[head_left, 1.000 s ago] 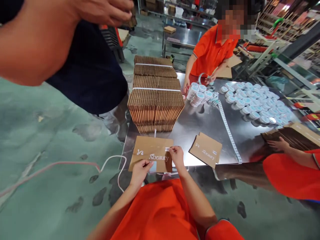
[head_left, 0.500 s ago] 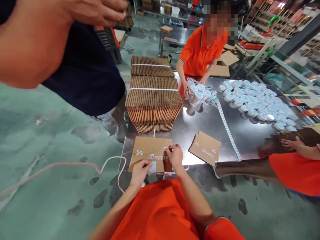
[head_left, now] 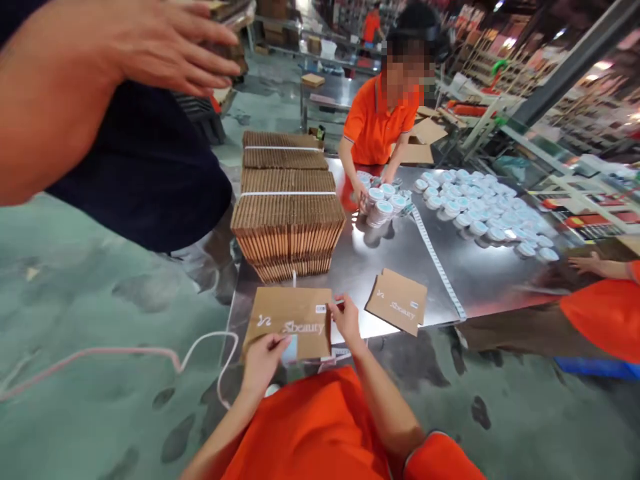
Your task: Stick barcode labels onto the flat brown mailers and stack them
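A flat brown cardboard carton printed "beauty" lies on the metal table in front of me. A small white label sits near its upper right corner. My left hand is over the carton's lower edge, thumb and fingers pinched on a pale blue label sheet. My right hand is at the carton's right edge, beside the label, with bent fingers slightly apart and nothing visible in them. A second flat carton, also bearing a small label, lies to the right.
Behind the carton stands a strapped stack of folded cartons. A co-worker in orange handles round tubs across the metal table; many more tubs stand right. Another person's hand is at upper left. A white strip crosses the table.
My right hand has moved off the small label to the carton's right edge, leaving the label uncovered. My left hand keeps the blue sheet. The view has shifted; the upper-left person's hand has spread.
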{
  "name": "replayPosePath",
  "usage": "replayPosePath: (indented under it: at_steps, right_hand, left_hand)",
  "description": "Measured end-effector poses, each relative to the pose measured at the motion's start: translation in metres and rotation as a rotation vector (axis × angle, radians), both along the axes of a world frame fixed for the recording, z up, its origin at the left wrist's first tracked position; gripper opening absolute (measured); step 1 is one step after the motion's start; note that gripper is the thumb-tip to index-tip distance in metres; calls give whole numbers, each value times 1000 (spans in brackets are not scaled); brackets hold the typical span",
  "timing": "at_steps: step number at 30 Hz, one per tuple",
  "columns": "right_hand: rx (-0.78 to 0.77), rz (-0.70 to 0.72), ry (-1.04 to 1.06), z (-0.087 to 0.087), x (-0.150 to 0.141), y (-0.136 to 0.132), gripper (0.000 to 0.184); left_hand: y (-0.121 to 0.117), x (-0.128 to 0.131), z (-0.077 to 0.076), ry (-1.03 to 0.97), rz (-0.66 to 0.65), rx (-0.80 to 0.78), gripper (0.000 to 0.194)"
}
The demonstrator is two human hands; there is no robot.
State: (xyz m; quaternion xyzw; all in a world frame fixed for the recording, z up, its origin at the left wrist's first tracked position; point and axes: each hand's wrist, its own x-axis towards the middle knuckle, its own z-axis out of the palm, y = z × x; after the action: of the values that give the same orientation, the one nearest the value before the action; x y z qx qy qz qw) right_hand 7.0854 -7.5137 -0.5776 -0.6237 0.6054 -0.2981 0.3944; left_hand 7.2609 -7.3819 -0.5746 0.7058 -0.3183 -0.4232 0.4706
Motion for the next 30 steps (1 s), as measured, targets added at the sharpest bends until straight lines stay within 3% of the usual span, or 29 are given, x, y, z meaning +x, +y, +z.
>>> replayPosePath:
  at_steps: [4, 8, 10, 14, 16, 19, 23, 25, 27, 30]
  right_hand:
    - [-29, 0, 105, 3, -1, 31, 21]
    - [-96, -4, 204, 7, 9, 47, 13]
    - [-108, -54, 116, 11, 14, 49, 21]
    - [-73, -18, -336, 23, 8, 44, 48]
    - [-83, -22, -485, 31, -11, 33, 56]
    - [-131, -203, -444, 41, -70, 5, 64]
    - [-87, -551, 16, 47, -165, -40, 69]
    - [-116, -653, 200, 45, -188, -54, 66]
    - [-145, -629, 186, 40, -183, -55, 62]
    - [-85, -381, -72, 36, -129, -31, 54]
  left_hand:
    - [0, 21, 4, -342, 102, -33, 33]
    - [-6, 35, 0, -431, 83, 77, 30]
    - [-7, 36, 3, -402, 109, 88, 31]
    - [-1, 23, 27, -309, 199, -23, 37]
    - [4, 12, 44, -213, 188, -137, 36]
    - [9, -1, 65, -30, 174, -162, 35]
    - [7, -10, 77, 211, 230, -161, 31]
    - [4, -12, 78, 308, 236, -154, 24]
    - [1, -15, 78, 364, 230, -122, 17]
    - [0, -19, 80, 393, 203, -100, 16]
